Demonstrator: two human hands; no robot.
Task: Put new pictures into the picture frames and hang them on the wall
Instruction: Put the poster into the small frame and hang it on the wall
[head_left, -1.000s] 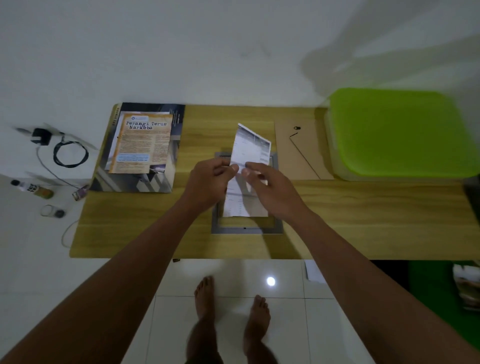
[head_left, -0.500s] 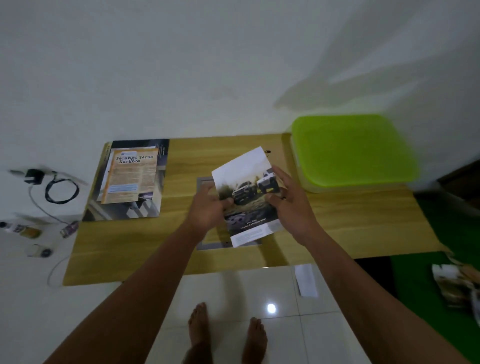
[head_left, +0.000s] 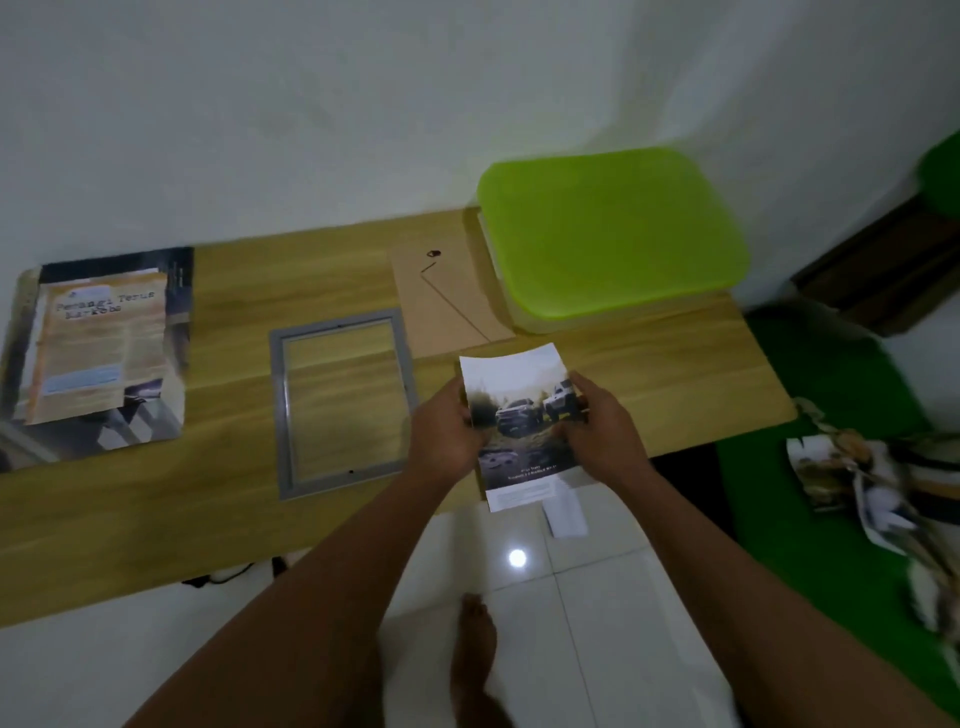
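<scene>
Over wooden table (head_left: 675, 374), both hands' fingers (head_left: 582, 387) pinch car picture (head_left: 524, 421) edges.

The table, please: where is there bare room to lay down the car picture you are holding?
Bare wood lies along the near edge of the table, in front of the magazines and grey frame, and right of the car picture, in front of the green-lidded box. Crowded: the far right, backing board beside box.
</scene>
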